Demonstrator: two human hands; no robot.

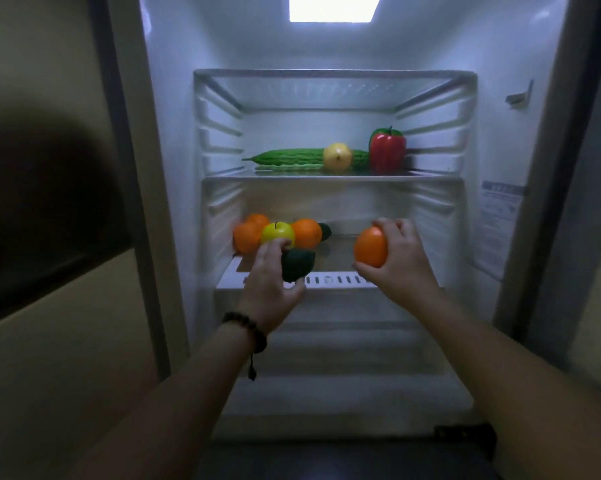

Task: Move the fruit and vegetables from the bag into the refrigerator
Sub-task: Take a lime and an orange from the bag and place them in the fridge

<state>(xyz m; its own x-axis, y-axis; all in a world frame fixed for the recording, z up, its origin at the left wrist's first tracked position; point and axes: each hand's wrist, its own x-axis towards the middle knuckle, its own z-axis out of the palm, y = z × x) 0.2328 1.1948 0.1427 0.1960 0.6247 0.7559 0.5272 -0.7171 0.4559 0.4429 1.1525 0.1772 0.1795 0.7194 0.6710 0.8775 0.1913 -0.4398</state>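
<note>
The left hand (269, 277), a beaded bracelet (247, 329) on its wrist, grips a dark green avocado (297, 265) between thumb and fingers at the front edge of the lower shelf (330, 280) of the open refrigerator (174, 168). The right hand (401, 258) is wrapped around an orange (370, 247), held just above the right part of the same shelf.

Behind the left hand, at the left of the lower shelf, fruit is bunched together: a yellow-green apple (277, 233) in the middle, an orange on the left (246, 238), another orange behind it (258, 219), and an orange to the right of the apple (306, 232). A second dark avocado (325, 231) peeks out just past that last one. Whether these pieces touch each other cannot be told for certain, but they sit very close.

On the upper shelf (330, 176) lies a long bitter gourd (292, 157), its length running left to right. A yellow pear (337, 156) stands in front of it, and a red bell pepper (387, 150) stands upright at the right end. The rack above (333, 91) holds nothing visible. The interior light (333, 6) glows at the top. The bag is out of view.
</note>
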